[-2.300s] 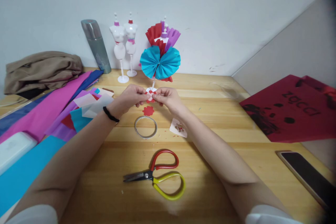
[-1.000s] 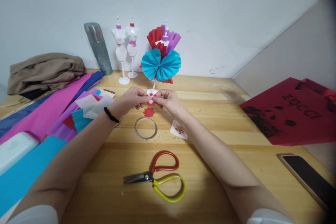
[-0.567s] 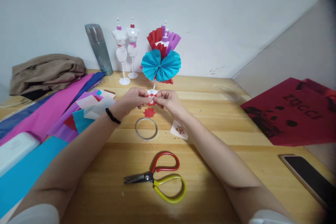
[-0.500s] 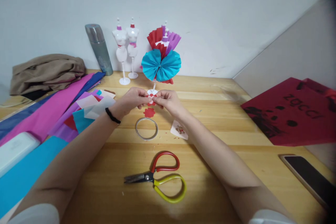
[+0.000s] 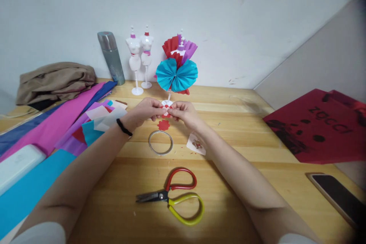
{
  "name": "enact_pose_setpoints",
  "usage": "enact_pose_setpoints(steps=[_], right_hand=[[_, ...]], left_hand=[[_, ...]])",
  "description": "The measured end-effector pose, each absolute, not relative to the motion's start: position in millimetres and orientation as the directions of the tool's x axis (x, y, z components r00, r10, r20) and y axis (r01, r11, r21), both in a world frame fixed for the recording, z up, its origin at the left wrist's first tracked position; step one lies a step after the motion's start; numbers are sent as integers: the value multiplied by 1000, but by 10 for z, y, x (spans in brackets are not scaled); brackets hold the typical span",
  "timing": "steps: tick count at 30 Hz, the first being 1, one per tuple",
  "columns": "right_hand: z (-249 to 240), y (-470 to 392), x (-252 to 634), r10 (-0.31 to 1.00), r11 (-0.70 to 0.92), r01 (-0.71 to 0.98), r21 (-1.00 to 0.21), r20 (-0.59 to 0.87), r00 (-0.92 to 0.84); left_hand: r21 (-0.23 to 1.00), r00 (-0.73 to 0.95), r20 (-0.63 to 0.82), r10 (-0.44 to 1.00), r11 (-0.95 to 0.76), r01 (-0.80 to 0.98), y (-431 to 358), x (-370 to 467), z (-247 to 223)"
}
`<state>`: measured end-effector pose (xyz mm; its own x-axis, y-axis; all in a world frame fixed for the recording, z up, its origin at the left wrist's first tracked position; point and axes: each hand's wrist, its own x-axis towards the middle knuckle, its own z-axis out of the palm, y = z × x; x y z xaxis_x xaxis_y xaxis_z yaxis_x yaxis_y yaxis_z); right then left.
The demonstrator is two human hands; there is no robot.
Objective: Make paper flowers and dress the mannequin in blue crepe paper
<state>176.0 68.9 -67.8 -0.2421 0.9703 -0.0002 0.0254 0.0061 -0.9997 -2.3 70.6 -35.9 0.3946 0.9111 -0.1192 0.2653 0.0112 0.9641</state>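
Centre of the frame: my left hand (image 5: 147, 109) and my right hand (image 5: 184, 114) meet, thumbs and fingers of each pinching the edges of a red scalloped piece (image 5: 166, 111) with a paler middle. My fingertips cover its two sides. Directly behind it, partly screened by it, is the round white base (image 5: 167, 103) of a dress form (image 5: 175, 74) wearing red and purple pleats and a blue fan.

Just below the hands in the frame, a red flower cutout (image 5: 163, 125) lies on the wooden table (image 5: 237, 152), with a thin ring (image 5: 161, 154) beneath. Lower centre, between my forearms, lie scissors (image 5: 162, 196) with one red and one yellow handle, blades toward the left. My right forearm meets the edge of a small card (image 5: 196, 144) in view.

Upper left of centre: two white dress forms (image 5: 134, 51) and a leaning flask (image 5: 112, 59). Left side: a brown cloth (image 5: 57, 82), a pink sheet (image 5: 54, 124), a white case (image 5: 21, 166) and a blue sheet (image 5: 31, 192), the last partly hidden by my left forearm. Right side: a red bag (image 5: 317, 126); lower right, a phone (image 5: 337, 196).
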Motion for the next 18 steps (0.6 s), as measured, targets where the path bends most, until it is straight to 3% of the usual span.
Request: enact_pose_setpoints(steps=[5, 10, 14, 18], right_hand=[[-657, 676, 1777, 975, 40, 49, -998, 28, -222], [-655, 718, 1830, 985, 89, 165, -982, 62, -161], [-618, 743, 1865, 985, 120, 156, -980, 99, -140], [-525, 730, 1841, 967, 253, 109, -961, 250, -48]], left_hand=[[971, 329, -156, 931, 84, 222, 753, -111, -356], [970, 252, -93, 963, 30, 243, 805, -276, -244], [971, 263, -77, 962, 12, 241, 842, -354, -231], [970, 319, -73, 945, -7, 244, 854, -337, -293]])
